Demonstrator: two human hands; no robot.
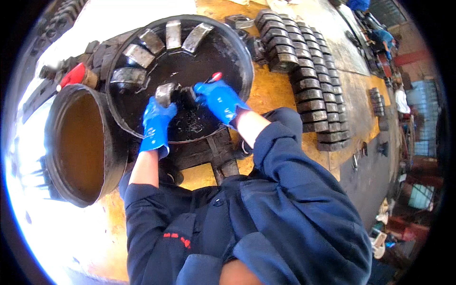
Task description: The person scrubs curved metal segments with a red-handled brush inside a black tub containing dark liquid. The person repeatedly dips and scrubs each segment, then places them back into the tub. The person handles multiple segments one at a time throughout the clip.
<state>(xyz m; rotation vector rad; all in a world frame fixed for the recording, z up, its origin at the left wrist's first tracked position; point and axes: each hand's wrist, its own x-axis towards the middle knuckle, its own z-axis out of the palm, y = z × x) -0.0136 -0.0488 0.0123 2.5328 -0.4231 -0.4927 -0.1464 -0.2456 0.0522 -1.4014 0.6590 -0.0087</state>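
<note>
My left hand (158, 121), in a blue glove, is closed on a grey metal block (165, 94) over a wide round black pan (244, 57). Facing it across the pan, my right hand (216, 99), gloved in blue too, is closed round a brush (187, 97). The brush's dark head is close beside the block; whether they touch I cannot tell. A red handle end (216, 76) sticks out past the right glove. Several more metal blocks (173, 34) stand in an arc along the pan's far and left inner wall. The pan's floor looks dark and wet, with shavings or bristles on it.
A large open drum (111, 142) stands left of the pan, near a red-and-tan object (78, 76). Long rows of dark metal blocks (308, 85) line the floor at right. A dark frame (221, 154) is under the pan. Another person (384, 39) is far right.
</note>
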